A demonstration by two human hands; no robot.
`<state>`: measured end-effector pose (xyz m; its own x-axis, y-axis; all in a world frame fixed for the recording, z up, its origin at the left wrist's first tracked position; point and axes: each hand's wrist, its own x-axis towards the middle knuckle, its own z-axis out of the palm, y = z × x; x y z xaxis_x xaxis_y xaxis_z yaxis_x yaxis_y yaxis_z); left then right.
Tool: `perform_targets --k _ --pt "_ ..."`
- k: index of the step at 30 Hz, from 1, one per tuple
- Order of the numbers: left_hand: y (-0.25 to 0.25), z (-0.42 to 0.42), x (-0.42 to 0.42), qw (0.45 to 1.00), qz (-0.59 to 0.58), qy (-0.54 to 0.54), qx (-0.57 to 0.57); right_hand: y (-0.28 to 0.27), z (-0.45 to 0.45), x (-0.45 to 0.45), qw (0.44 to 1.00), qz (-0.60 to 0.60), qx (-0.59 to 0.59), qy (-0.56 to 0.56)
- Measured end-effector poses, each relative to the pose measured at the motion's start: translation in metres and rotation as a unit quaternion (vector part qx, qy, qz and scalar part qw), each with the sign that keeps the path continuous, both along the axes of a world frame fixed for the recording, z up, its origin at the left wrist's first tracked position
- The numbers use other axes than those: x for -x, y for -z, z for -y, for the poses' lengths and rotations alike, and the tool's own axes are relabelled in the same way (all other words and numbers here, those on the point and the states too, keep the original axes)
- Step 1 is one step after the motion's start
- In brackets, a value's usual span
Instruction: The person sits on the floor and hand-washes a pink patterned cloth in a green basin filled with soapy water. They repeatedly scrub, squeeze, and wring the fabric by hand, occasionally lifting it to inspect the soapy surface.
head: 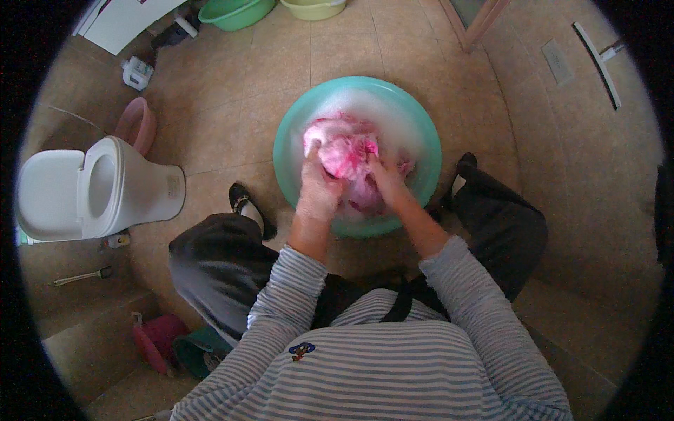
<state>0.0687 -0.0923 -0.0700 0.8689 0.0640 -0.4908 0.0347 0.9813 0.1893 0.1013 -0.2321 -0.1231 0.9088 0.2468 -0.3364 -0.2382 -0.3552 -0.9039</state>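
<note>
A round turquoise plastic basin (433, 138) stands on the floor between my feet, filled with white suds (389, 113). Bunched pink and white cloth (342, 152) rises from the foam near the basin's middle. My left hand (319, 181) grips the cloth on its left side, with foam on the wrist. On the other side, my right hand (385, 176) has its fingers and thumb closed on a fold. More wet pink cloth (366, 194) hangs or lies between my wrists, partly sunk in the suds. Both hands hide some of the fabric.
At the left are a white toilet (142, 184) with its lid raised, a pink basin (141, 126) and a white plastic jug (138, 73). Green (237, 14) and yellow (314, 9) basins stand at the far side. A floor squeegee (597, 66) shows at right.
</note>
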Motion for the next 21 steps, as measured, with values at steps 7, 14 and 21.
perform_targets --k 7,14,21 --pt "0.010 -0.012 -0.003 0.998 -0.034 -0.044 0.029 0.040 0.006 0.033 0.990 0.031 0.065 -0.119" --pt "0.049 -0.015 0.008 0.972 0.115 0.108 -0.177 -0.048 0.025 0.005 0.998 0.004 -0.060 0.035" --pt "-0.006 -0.005 0.034 0.963 0.174 0.204 0.020 -0.087 -0.019 0.106 0.867 0.432 0.049 -0.242"
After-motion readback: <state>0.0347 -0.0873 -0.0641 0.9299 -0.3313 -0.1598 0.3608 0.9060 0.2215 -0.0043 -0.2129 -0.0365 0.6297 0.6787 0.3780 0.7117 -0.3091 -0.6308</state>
